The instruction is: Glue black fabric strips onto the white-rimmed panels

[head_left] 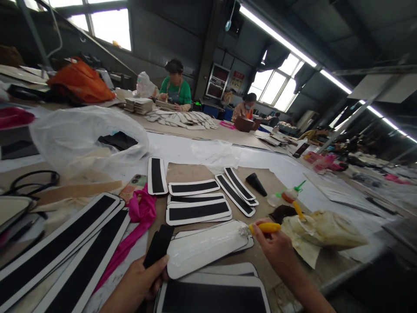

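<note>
My right hand (273, 243) is closed around a yellow-handled brush (267, 227). The brush's tip rests on the right end of a rounded white panel (205, 248), whose surface shines with a wet, glue-like coat. Black strips (159, 245) are gripped in my left hand (146, 278), its thumb at the panel's left end. Below lies a stack of white panels with a wide black strip (211, 298). Smaller white pieces with black strips (197, 211) lie beyond the coated panel. Long ones (61, 237) are on the left.
A cut plastic jug (339, 228) stands right of my right hand, near a small green-tipped bottle (291, 193). A black cone (256, 183) lies behind. Pink cloth (143, 206), a phone (134, 183) and a clear plastic bag (87, 139) are at left. Two people (177, 89) work across the table.
</note>
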`<state>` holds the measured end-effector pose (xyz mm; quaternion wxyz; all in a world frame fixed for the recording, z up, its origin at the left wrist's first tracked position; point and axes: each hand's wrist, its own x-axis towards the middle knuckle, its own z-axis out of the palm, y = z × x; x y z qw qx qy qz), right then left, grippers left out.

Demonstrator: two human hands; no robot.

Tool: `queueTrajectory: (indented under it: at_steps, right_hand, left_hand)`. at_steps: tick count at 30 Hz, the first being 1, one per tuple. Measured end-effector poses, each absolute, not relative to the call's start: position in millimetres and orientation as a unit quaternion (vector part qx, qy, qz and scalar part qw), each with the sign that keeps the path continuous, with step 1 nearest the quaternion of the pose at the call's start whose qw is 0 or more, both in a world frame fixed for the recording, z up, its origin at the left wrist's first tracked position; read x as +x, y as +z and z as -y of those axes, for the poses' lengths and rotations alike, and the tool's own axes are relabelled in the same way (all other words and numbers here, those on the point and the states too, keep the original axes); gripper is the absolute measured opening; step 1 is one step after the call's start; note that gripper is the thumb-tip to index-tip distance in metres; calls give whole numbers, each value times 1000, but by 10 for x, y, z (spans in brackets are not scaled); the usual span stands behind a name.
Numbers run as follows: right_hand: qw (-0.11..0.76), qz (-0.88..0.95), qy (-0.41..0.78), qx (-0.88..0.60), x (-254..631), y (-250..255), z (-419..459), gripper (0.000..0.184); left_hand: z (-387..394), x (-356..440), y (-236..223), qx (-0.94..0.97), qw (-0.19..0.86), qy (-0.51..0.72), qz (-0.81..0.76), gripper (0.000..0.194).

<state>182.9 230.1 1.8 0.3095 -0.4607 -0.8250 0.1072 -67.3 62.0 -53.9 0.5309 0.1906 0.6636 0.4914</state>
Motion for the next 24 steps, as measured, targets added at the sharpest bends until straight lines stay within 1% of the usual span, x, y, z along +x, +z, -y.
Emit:
queueTrajectory:
  at_steps: [4,8,13,18,21,24]
  right_hand:
    - [328,802,115,-486,1813,137,-2224,28]
    - [316,786,161,-506,1711,302,-2131,33]
    - [281,814,259,-438,1477,488,-2029,36]
    - [224,831,328,-389,1256,483,-1920,37]
    - [214,824,366,-377,1194,462,-1876,37]
    - [228,787,406,-404,1161,468,-1855,44]
  left_hand:
    - [-603,-681,-438,213,534,473,-667,54]
    - [-584,-723,-403,205,504,477,-690,55]
    - [-538,-796,-374,201,450,491,-719,49]
    - [-547,-758,-304,196,466,490,-710,39]
    - [-564,-706,-279,196,483,491,-698,37]
    - [-568,-674,-293,201,507,491,-679,38]
